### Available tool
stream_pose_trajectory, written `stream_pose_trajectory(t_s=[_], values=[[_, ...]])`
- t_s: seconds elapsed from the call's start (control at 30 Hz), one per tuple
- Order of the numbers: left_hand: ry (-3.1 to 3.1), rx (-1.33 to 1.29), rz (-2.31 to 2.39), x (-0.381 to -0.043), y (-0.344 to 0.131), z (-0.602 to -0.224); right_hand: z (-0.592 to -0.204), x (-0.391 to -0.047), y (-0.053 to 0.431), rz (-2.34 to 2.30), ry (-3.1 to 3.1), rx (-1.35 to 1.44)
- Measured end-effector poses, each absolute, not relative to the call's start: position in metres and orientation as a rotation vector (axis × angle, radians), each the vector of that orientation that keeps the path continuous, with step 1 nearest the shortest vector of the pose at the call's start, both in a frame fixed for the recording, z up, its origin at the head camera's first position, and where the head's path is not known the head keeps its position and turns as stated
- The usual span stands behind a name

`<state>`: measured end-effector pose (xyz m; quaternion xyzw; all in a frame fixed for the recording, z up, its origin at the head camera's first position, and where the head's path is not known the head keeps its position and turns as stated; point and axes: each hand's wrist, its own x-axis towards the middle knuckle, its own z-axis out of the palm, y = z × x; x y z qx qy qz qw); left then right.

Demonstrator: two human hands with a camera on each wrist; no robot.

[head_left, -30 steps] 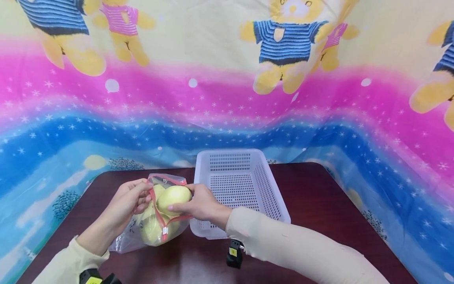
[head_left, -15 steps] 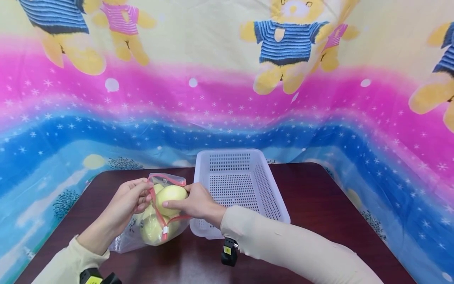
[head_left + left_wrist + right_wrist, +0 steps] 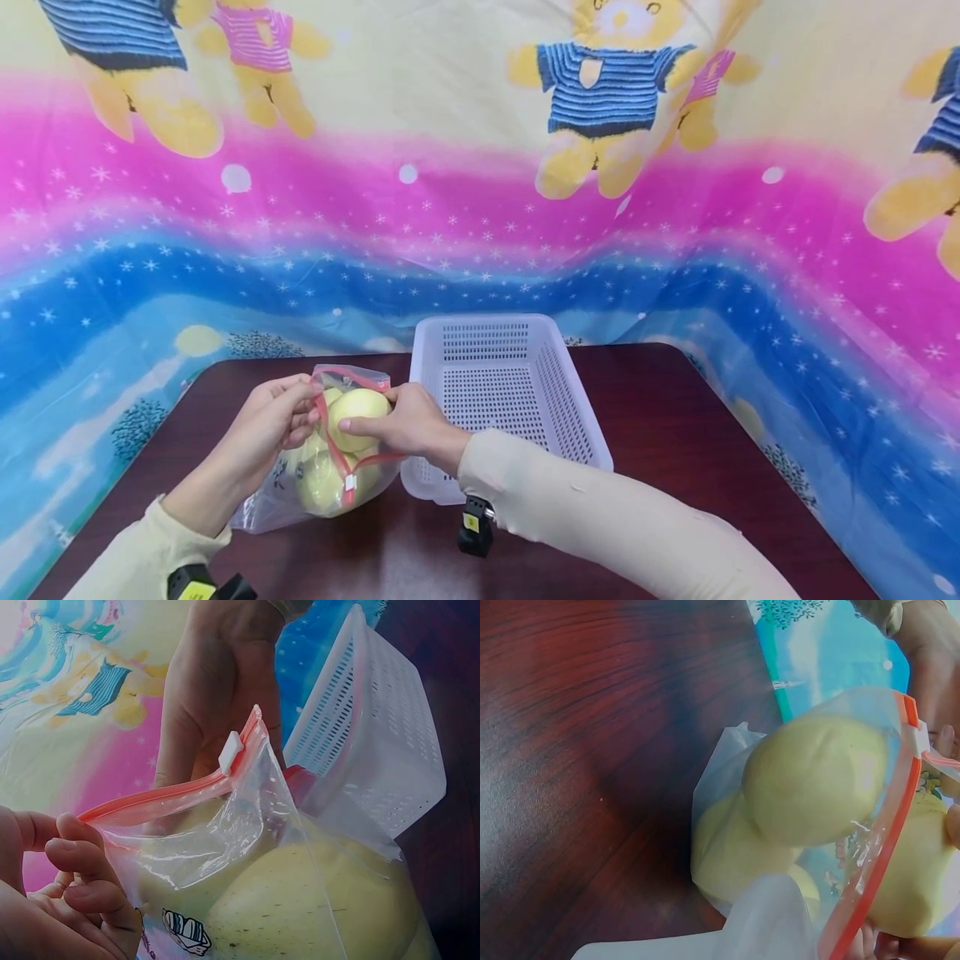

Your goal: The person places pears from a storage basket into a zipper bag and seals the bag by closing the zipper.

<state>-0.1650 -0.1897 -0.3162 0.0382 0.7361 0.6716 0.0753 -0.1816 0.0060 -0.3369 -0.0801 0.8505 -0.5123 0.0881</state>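
Note:
My left hand pinches the red-edged mouth of a clear zip bag at the table's left. Several pale yellow pear-like fruits fill the bag, large and faintly speckled. My right hand grips another such fruit at the open mouth, thumb on its near side. This fruit sits partly past the red zip edge in the right wrist view. A white slider rides on the zip strip. In the left wrist view the clear plastic lies over the fruits, and my right fingertips are hidden.
Right beside the bag stands a white perforated plastic basket with no fruit in it. Both rest on a dark red-brown table. A patterned cloth hangs behind and along both sides.
My right hand has moved slightly left, taking the fruit farther into the bag's mouth. My left hand keeps its hold on the bag's edge almost unmoved.

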Motion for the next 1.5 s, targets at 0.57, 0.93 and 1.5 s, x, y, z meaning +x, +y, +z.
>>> stream_pose_trajectory(t_s=[0.57, 0.93, 1.5], values=[[2.193, 0.086, 2.039, -0.166, -0.190, -0.314, -0.341, -0.180, 0.015, -1.674, 2.365, -0.355], [2.196, 0.070, 2.046, -0.166, -0.191, -0.314, -0.345, -0.177, 0.024, -1.684, 2.369, -0.465], [2.157, 0.057, 2.100, -0.164, -0.190, -0.315, -0.340, -0.154, 0.044, -1.566, 2.574, -0.646]])
